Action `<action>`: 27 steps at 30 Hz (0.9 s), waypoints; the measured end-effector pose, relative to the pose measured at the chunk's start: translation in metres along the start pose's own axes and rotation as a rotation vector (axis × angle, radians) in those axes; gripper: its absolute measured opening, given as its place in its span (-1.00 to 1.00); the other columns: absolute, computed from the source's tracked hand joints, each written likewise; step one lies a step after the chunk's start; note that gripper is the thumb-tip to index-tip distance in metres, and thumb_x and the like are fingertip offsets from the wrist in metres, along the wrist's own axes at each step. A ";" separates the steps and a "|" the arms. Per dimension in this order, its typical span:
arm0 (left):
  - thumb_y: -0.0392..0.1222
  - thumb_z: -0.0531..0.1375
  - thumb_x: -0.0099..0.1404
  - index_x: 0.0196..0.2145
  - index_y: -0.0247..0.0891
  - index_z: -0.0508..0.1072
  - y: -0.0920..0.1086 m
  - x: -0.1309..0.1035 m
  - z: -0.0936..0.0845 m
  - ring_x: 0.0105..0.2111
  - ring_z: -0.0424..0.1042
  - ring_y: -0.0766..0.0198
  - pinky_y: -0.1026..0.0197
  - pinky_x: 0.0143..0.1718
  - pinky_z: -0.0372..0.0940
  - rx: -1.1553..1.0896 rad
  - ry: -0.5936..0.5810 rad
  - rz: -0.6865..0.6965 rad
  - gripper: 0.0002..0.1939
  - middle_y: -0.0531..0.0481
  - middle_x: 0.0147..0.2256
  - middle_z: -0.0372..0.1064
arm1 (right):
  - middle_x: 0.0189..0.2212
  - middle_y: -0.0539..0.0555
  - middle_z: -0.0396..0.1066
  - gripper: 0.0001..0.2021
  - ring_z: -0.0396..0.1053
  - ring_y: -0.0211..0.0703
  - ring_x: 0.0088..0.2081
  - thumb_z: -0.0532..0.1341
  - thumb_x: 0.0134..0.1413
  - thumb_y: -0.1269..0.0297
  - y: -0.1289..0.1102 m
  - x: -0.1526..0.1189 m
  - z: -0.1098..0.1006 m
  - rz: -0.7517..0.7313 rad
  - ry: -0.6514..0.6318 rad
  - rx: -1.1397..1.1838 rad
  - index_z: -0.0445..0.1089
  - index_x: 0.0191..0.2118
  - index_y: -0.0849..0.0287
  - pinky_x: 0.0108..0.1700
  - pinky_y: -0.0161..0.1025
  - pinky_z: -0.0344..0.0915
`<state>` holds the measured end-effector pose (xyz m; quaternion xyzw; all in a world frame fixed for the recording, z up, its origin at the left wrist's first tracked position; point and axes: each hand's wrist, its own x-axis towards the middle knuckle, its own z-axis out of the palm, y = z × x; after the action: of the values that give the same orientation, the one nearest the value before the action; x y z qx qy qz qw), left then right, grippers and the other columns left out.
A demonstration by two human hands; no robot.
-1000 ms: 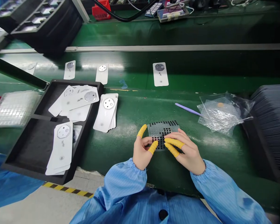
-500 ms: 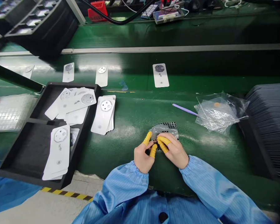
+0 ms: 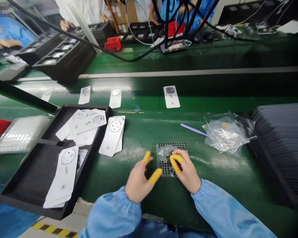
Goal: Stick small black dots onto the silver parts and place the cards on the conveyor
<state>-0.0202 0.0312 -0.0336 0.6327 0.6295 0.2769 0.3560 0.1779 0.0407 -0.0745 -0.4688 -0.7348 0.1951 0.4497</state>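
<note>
A clear sheet with rows of small black dots [image 3: 165, 167] lies on the green bench in front of me. Over its right part is my right hand [image 3: 186, 170], thumb and forefinger in yellow finger cots pressed together; anything between them is too small to make out. My left hand [image 3: 140, 178] is left of the sheet, fingers and thumb spread, holding nothing. Farther left sits a stack of white cards with round metallic discs [image 3: 111, 136]. A purple tweezer-like tool [image 3: 193, 129] lies beyond the sheet, its right end by a crumpled clear bag [image 3: 225, 134].
A black tray [image 3: 22, 175] with more white cards stands at the left, beside clear plastic trays [image 3: 22, 134]. Single cards [image 3: 172, 102] lie farther back. A black bin of grey sheets [image 3: 283, 142] is at the right. Cables hang across the back, where other people sit.
My left hand has moved left off the dotted sheet and opened. My right hand stays over the sheet, of which more now shows. The view has tilted up, showing people at the back.
</note>
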 end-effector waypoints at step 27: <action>-0.12 0.17 0.32 0.04 -0.35 0.33 0.125 0.312 0.078 -0.06 0.39 0.09 -0.04 -0.07 0.35 0.401 0.105 -0.237 -0.62 -0.20 0.02 0.30 | -0.19 0.19 0.37 -0.76 0.42 -0.13 -0.18 0.12 0.14 0.54 -0.009 -0.003 -0.013 -0.094 0.113 -0.039 0.32 -0.09 0.17 -0.18 -0.17 0.46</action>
<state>0.1342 0.3389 -0.0102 0.5972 0.7594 0.1352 0.2198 0.1849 0.0316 -0.0627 -0.4526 -0.7332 0.1324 0.4899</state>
